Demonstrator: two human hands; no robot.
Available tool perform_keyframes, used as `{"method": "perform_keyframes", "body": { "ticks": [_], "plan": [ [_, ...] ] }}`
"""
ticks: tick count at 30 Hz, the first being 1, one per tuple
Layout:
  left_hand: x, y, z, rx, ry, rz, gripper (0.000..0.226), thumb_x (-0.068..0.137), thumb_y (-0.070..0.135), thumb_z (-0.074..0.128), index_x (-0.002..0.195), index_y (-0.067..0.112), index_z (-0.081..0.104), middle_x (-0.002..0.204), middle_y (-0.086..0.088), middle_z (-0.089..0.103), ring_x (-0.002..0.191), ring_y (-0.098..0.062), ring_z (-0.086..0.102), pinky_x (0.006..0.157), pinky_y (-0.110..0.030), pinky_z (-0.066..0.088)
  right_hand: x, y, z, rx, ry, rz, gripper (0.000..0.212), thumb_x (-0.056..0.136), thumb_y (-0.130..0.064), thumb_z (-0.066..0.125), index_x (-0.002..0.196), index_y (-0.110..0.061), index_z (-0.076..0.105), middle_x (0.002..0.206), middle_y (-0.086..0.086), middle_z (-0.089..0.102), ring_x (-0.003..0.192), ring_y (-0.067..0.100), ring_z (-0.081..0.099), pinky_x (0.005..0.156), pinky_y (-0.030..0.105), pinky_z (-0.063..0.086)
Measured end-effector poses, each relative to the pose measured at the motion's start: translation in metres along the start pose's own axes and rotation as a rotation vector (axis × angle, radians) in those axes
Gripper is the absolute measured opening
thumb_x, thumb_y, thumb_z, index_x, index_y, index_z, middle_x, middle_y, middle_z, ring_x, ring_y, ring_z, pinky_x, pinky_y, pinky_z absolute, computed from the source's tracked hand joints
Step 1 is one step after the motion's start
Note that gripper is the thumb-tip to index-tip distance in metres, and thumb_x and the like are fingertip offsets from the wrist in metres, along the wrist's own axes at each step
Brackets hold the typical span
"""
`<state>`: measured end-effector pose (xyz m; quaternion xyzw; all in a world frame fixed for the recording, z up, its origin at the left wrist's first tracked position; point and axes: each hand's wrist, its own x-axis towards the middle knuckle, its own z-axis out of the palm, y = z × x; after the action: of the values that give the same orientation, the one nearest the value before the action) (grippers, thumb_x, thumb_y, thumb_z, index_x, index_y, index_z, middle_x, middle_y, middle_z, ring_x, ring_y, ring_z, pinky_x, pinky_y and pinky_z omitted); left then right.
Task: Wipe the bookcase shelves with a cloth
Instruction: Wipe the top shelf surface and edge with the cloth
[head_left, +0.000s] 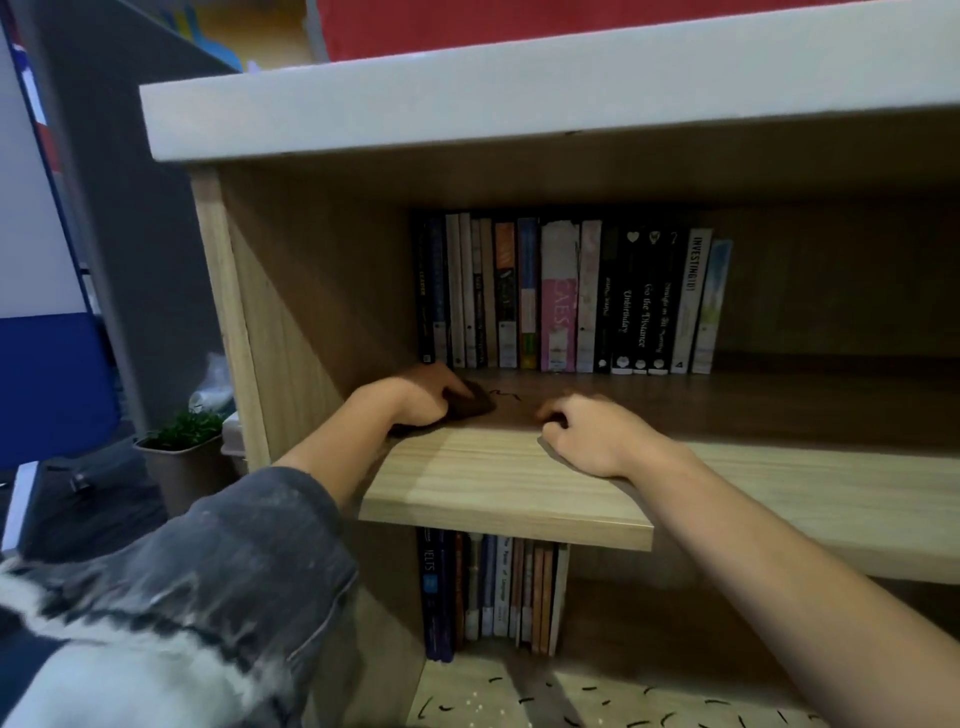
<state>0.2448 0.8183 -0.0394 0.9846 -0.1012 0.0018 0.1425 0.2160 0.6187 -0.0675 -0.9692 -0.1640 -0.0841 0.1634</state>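
Wooden shelf (493, 483) — books (566, 296) behind, dark cloth (475, 405)

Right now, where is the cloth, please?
Head view: the cloth lies under the left hand at the left end of the shelf, in front of the books.

Left hand (422, 399) holds cloth (477, 406) on shelf (493, 483).
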Motion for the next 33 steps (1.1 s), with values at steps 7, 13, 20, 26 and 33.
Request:
{"method": "perform_keyframes", "body": {
  "ticks": [7,13,20,26,33],
  "plan": [
    [-0.079,0.022,0.004,-0.05,-0.04,0.241,0.063,0.081,-0.014,0.036,0.116,0.032,0.064,0.134,0.007,0.054,0.128,-0.011,0.042,0.112,-0.033,0.03,-0.003,-0.003,-0.003,0.028,0.009,0.039,0.037,0.092,-0.029,0.042,0.126,-0.022,0.055,0.132,0.006,0.054,0.117,0.025,0.05,0.096,0.036,0.043],
    [-0.119,0.041,-0.008,-0.213,0.019,0.3,0.062,0.082,-0.015,0.034,0.097,0.034,0.068,0.124,0.004,0.061,0.121,-0.012,0.05,0.107,-0.026,0.035,-0.028,-0.005,-0.014,0.14,0.054,0.032,0.034,0.093,-0.02,0.045,0.126,-0.018,0.056,0.132,0.006,0.054,0.121,0.022,0.049,0.101,0.034,0.04],
    [-0.087,0.04,0.032,-0.017,0.175,-0.002,0.033,0.094,0.032,0.042,0.122,0.031,0.059,0.138,0.002,0.048,0.124,-0.023,0.044,0.103,-0.037,0.036,-0.05,0.003,-0.008,0.141,0.054,0.011,0.034,0.093,-0.018,0.04,0.119,-0.02,0.061,0.122,0.003,0.061,0.106,0.017,0.056,0.083,0.023,0.04],
    [-0.138,0.047,0.016,-0.172,-0.066,0.318,0.025,0.094,0.018,0.051,0.097,0.04,0.063,0.118,0.012,0.057,0.115,-0.009,0.049,0.106,-0.035,0.033,-0.049,0.007,-0.009,0.228,0.089,0.01,0.03,0.091,-0.015,0.043,0.11,-0.02,0.066,0.116,0.002,0.063,0.094,0.01,0.052,0.08,0.022,0.038],
    [-0.119,0.047,0.006,-0.353,0.38,0.305,0.024,0.097,0.017,0.046,0.117,0.022,0.058,0.116,0.003,0.056,0.108,-0.01,0.05,0.095,-0.027,0.039,-0.049,0.008,-0.009,0.281,0.109,0.006,0.029,0.091,-0.011,0.044,0.107,-0.017,0.067,0.095,0.002,0.069,0.071,0.003,0.057,0.063,0.018,0.041]
  ]
}}
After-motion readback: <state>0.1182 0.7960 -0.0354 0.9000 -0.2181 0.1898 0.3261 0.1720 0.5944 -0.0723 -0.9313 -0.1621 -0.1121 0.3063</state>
